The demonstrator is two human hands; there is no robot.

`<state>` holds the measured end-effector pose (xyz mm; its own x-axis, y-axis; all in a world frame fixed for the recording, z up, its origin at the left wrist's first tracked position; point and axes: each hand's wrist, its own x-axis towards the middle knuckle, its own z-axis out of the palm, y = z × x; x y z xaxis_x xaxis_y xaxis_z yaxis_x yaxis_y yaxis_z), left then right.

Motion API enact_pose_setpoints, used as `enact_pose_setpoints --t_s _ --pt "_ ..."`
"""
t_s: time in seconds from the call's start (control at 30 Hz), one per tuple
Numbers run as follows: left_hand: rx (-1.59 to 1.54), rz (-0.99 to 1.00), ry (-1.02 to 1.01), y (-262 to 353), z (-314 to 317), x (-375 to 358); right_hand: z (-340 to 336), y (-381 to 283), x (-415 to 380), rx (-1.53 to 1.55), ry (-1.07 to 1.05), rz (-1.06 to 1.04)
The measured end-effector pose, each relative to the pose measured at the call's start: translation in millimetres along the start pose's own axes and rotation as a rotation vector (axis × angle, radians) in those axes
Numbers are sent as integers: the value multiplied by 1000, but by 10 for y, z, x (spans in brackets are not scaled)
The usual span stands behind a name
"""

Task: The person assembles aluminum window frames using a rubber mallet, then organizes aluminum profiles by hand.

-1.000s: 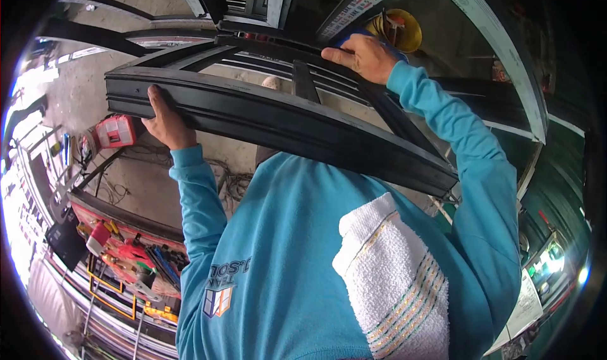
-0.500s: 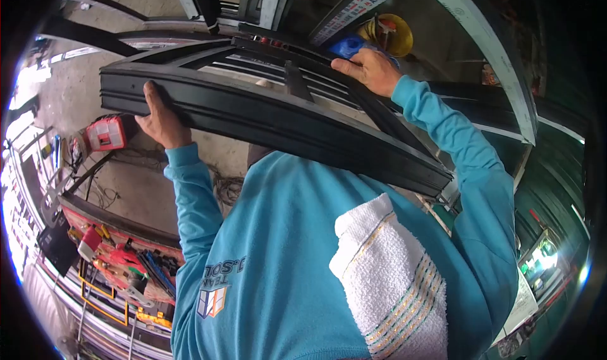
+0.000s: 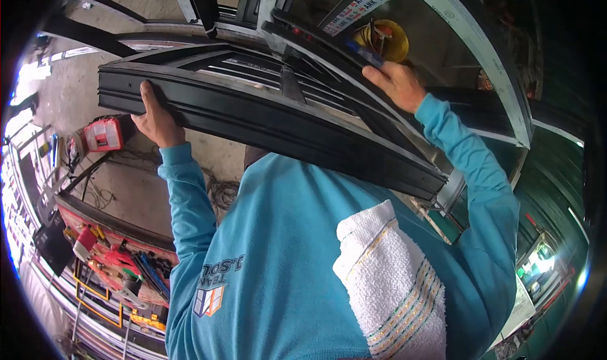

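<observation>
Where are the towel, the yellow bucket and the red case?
White towel (image 3: 393,281), head view: middle of its cloth.
Yellow bucket (image 3: 398,43), head view: its inner wall.
Red case (image 3: 102,135), head view: its broad face.

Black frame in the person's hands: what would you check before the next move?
1. Left hand gripping the black frame: ok, thumb on its front face.
2. Right hand on the dark bar: ok, though some fingers are hidden.
3. Dark bar lying flat against the frame: not ok, its far end stands apart.
4. White towel out of the way: ok, on the chest, apart from the frame.
5. Frame's right end supported: cannot tell.
</observation>
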<state>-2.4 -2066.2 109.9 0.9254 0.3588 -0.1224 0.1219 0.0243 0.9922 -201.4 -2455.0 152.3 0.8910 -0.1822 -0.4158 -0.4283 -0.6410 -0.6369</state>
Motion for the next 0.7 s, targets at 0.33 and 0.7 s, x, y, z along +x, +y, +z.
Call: enact_pose_setpoints --t_s 0.33,0.7 --pt "-2 -3 12 3 -6 -15 139 133 12 -56 15 -18" --pt "-27 25 -4 -6 -20 -18 153 83 -226 -44 -7 -40"
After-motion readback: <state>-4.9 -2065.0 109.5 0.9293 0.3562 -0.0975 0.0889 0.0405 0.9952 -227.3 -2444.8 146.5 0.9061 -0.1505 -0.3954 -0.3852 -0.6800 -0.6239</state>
